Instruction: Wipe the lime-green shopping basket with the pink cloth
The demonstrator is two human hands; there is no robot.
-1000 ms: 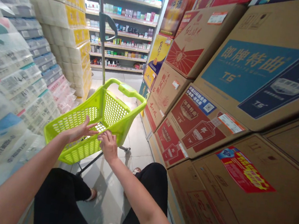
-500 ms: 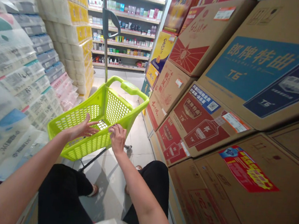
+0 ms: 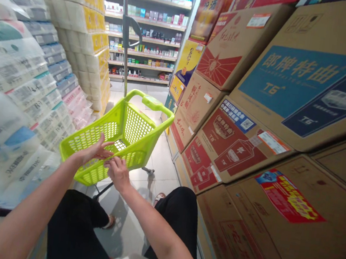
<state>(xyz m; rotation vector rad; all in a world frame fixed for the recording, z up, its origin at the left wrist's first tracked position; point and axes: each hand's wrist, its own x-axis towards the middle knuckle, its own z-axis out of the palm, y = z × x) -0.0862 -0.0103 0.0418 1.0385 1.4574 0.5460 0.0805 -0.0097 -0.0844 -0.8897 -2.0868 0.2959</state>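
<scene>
In front of me stands a lime-green shopping cart (image 3: pixel 142 119) with a perforated plastic basket on a dark wheeled frame. Over the basket's near side I hold my left hand (image 3: pixel 95 152), thumb raised and fingers stretched out. My right hand (image 3: pixel 119 174) is beside its fingertips, close enough that I cannot tell whether they touch. Its fingers are curled in a pinch, and whatever may be between them is hidden. Through the gaps, the basket's floor shows as open lattice. A grey pole (image 3: pixel 126 44) with a looped handle rises behind the cart.
On the right, stacked cardboard cartons (image 3: pixel 268 82) form a wall. Plastic-wrapped tissue packs (image 3: pixel 25 73) and yellow-ended paper rolls (image 3: pixel 92 18) are piled on the left. Shelves of small goods (image 3: pixel 153 36) stand at the back, beyond the tiled floor (image 3: pixel 163 170).
My right hand has moved left and slightly down, from the basket's rim to my left fingertips. My left hand stays nearly in place. The whole view has shifted slightly.
</scene>
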